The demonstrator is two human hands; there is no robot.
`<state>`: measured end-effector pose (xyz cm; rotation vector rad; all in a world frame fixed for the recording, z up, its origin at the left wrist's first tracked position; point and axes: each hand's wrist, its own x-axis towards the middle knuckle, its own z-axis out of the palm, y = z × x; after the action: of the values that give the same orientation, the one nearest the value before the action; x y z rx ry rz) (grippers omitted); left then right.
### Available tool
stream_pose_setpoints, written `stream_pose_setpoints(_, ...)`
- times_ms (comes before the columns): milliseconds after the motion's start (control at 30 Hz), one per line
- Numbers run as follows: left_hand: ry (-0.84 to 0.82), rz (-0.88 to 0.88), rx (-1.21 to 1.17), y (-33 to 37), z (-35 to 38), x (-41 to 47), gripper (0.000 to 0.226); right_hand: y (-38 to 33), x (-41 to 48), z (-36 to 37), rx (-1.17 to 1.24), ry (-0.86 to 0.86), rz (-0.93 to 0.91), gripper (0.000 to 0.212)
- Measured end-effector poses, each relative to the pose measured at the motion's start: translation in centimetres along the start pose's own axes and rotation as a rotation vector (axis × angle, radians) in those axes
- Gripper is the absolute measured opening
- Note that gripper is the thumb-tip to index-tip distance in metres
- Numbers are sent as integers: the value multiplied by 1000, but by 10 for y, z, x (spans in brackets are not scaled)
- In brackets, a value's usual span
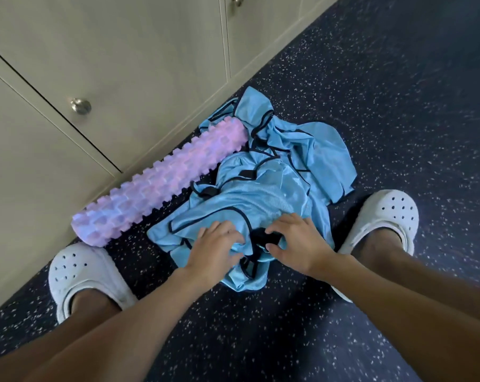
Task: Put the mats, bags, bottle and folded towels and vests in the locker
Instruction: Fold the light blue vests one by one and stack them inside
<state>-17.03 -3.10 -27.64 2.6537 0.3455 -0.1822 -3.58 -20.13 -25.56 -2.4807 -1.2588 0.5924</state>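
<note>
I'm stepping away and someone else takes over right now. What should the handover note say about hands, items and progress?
The left hand grips the near edge of the blue vests; the right hand pinches their black strap.
The vests lie in an unfolded heap on the floor, beside a pink roller along the locker doors, which are shut.
Done: nothing stowed in view.
Left: fold the vests, open the locker, put them in.

Shiny blue cloth vests, knobbly foam roller, speckled rubbery floor, metal knob
</note>
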Motion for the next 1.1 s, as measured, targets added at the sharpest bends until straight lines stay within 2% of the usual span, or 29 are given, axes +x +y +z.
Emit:
stream_pose_setpoints(100, 84, -51, -7, 1, 0, 5, 3, -1, -6, 0, 10, 27, 13, 37)
stream_pose_setpoints(200, 192, -132, -122, 0, -6, 5, 7, -3, -13, 0, 26, 119, -35, 32)
stream_pose_setpoints(233, 236, -157, -157, -1, -8, 4, 2, -4, -15, 2, 53, 159, -51, 26)
stream_pose_setpoints(267, 254, -188, -177, 1, -12, 1, 8, -8, -18, 3, 97, 178, -50, 18)
stream_pose_setpoints(333, 225, -189, -184, 1, -12, -7, 15, -17, -21, 10, 175, 118, -24, 5)
stream_pose_setpoints(467, 79, -149, -130, 0, 5, -35, 12, -28, -25, 42, 222, -130, 14, 6)
stream_pose_setpoints(500, 49, -152, -129, -1, 11, -40, 12, -29, -25, 50, 229, -163, 39, 17)
stream_pose_setpoints(533, 27, -164, -133, -3, 17, -45, 12, -30, -25, 58, 249, -177, 63, 28)
stream_pose_setpoints(600, 5, -177, -132, -5, 26, -50, 12, -33, -23, 69, 289, -156, 107, 34)
stream_pose_setpoints(733, 13, -204, -173, -7, 28, -54, 19, -41, -20, 74, 315, -116, 124, 21)
stream_pose_setpoints(933, 133, -220, -555, 6, -15, -39, 17, -55, -6, 19, 604, 77, 123, 19)
stream_pose_setpoints(1100, 214, -96, -545, 30, -93, -18, 21, -92, 7, -73, 737, 207, 52, 17)
